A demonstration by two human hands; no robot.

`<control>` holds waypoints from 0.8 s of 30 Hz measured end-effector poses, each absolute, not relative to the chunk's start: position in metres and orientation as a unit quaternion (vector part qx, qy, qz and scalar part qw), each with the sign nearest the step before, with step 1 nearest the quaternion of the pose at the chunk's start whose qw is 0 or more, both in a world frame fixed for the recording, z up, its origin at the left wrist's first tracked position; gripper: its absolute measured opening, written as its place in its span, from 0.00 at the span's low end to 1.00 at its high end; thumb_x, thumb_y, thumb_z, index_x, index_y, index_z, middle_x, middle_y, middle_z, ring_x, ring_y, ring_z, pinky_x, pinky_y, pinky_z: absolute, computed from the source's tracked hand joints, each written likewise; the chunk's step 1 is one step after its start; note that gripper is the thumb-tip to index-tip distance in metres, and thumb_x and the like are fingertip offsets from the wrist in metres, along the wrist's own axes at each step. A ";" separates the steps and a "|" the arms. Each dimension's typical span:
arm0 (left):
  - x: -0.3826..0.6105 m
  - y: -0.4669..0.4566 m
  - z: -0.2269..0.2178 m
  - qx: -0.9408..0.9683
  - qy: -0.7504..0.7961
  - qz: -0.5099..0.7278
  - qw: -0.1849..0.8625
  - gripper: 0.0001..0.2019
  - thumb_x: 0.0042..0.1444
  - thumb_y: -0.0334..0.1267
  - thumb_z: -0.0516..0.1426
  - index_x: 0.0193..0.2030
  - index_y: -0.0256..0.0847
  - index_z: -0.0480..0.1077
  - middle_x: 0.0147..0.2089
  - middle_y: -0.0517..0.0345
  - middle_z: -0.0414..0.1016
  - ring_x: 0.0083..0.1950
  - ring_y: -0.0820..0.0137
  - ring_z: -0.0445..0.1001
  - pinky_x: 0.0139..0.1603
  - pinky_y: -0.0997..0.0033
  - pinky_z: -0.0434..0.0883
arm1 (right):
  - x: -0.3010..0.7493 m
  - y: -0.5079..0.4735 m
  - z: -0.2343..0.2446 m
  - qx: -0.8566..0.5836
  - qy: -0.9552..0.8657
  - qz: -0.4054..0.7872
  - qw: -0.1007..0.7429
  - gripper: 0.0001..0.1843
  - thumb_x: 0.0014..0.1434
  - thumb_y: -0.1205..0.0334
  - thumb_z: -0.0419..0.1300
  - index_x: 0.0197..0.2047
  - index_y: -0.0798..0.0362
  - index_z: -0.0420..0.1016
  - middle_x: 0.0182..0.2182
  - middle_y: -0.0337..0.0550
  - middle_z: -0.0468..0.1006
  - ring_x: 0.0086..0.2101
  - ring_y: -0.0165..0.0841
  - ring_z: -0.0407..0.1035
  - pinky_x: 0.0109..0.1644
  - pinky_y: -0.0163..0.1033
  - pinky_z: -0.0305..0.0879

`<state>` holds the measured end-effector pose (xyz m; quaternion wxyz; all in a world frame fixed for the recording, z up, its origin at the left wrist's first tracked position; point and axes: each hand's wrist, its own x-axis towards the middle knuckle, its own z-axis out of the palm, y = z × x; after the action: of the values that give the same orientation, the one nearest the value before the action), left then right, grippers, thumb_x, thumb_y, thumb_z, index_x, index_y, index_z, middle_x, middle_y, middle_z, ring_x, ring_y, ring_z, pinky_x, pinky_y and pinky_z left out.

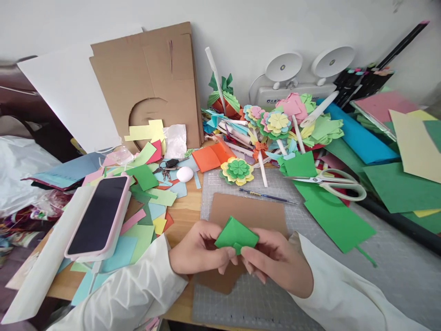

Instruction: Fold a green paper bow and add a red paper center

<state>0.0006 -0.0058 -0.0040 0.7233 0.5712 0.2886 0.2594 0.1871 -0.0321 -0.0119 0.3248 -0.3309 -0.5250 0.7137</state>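
Note:
A piece of green folded paper [234, 231] is pinched between both hands above the desk. My left hand [203, 248] grips its left corner, thumb on the near side. On the opposite corner, my right hand [275, 255] has thumb and fingers closed, the thumb pressing near a small folded flap at the bottom edge. Below the hands lies a brown cardboard sheet [251, 209] on a grey cutting mat [213, 312]. A pen [268, 196] rests just beyond the cardboard. Scissors [330, 184] lie to the right on green paper strips [337, 220].
On the left are a phone [98, 216] on a stand, a white roll [41, 266] and coloured paper scraps [141, 230]. Paper flowers [237, 171] and rolled sticks sit behind. Cardboard sheets [148, 73] lean on the wall near a twin-headed lamp [292, 94].

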 end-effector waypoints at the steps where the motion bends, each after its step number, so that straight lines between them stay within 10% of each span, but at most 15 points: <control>1: 0.001 -0.006 -0.004 0.571 0.284 0.259 0.726 0.17 0.55 0.45 0.58 0.25 0.31 0.72 0.16 0.59 0.67 0.18 0.78 0.63 0.21 0.80 0.61 | 0.188 -0.032 -0.011 -0.338 -0.534 0.704 0.324 0.18 0.62 0.48 0.54 0.32 0.57 0.69 0.21 0.36 0.66 0.16 0.21 0.54 0.18 0.30 0.52; 24: 0.000 -0.004 -0.010 0.557 0.301 0.247 0.733 0.19 0.55 0.48 0.57 0.24 0.33 0.69 0.16 0.64 0.60 0.16 0.81 0.55 0.17 0.80 0.54 | 0.189 -0.033 -0.004 -0.349 -0.574 0.654 0.348 0.19 0.62 0.52 0.53 0.24 0.54 0.67 0.16 0.36 0.63 0.18 0.25 0.55 0.20 0.32 0.52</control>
<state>0.0003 -0.0039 -0.0101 0.7331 0.5575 0.3009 0.2474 0.1888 -0.0330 -0.0044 0.3475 -0.3490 -0.5745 0.6538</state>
